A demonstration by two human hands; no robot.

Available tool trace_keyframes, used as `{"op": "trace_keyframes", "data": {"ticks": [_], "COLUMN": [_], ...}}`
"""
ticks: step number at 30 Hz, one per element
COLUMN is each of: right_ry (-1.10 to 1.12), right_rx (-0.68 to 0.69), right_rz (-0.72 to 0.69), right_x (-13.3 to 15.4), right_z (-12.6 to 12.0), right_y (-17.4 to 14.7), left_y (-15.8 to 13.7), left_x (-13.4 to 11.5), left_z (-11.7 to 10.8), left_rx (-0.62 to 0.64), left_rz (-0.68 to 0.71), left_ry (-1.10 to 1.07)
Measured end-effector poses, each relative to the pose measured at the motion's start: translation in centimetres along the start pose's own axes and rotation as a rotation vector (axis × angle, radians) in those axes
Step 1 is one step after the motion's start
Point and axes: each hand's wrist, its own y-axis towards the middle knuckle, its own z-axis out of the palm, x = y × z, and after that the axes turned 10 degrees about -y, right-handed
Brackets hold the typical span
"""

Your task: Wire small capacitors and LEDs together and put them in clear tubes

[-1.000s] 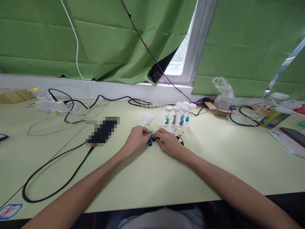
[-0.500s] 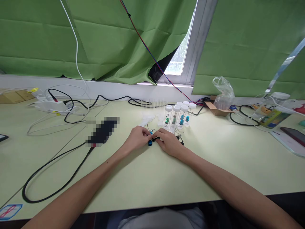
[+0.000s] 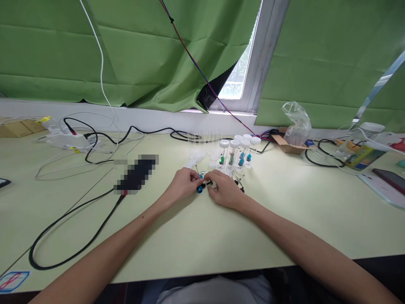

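Observation:
My left hand (image 3: 184, 183) rests low over the table, thumb and forefinger pinched together at a small part they mostly hide. Right by those fingertips sit shiny blue pieces (image 3: 199, 189), with a thin metal rod (image 3: 196, 169) rising behind. My right hand (image 3: 225, 189) faces it, fingers curled around a small black piece (image 3: 209, 182), its forefinger nearly touching the left fingertips. Beyond the right hand stand several clear tubes with white caps (image 3: 224, 143), holding green or blue parts on thin rods. More black-ended rods (image 3: 241, 188) lie beside the right hand, partly covered.
Clear open tubes and loose white caps (image 3: 198, 156) stand behind my hands. A black cable (image 3: 95, 240) loops at left near a blurred dark device (image 3: 137, 174). At right are a cardboard box (image 3: 287, 145) with a plastic bag and a phone (image 3: 390, 179).
My right thumb and forefinger have shifted slightly right and spread a little, so more of the black piece shows. My left hand has barely moved.

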Motion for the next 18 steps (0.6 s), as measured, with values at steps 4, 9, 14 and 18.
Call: {"op": "trace_keyframes", "data": {"ticks": [4, 9, 14, 18], "right_ry": [0.005, 0.004, 0.005, 0.005], "right_rx": [-0.010, -0.035, -0.064, -0.067], "right_rz": [0.034, 0.048, 0.061, 0.074], "right_x": [0.28, 0.11, 0.02, 0.08], "right_z": [-0.12, 0.17, 0.30, 0.21], "right_y": [-0.05, 0.04, 0.18, 0.24], "left_y": [0.00, 0.08, -0.03, -0.17], "left_x": [0.02, 0.30, 0.00, -0.36], "left_z": [0.20, 0.53, 0.75, 0.78], "left_rx": [-0.033, -0.063, -0.084, -0.088], "left_rz": [-0.019, -0.060, -0.133, -0.164], "left_ry": [-0.021, -0.100, -0.226, -0.285]}}
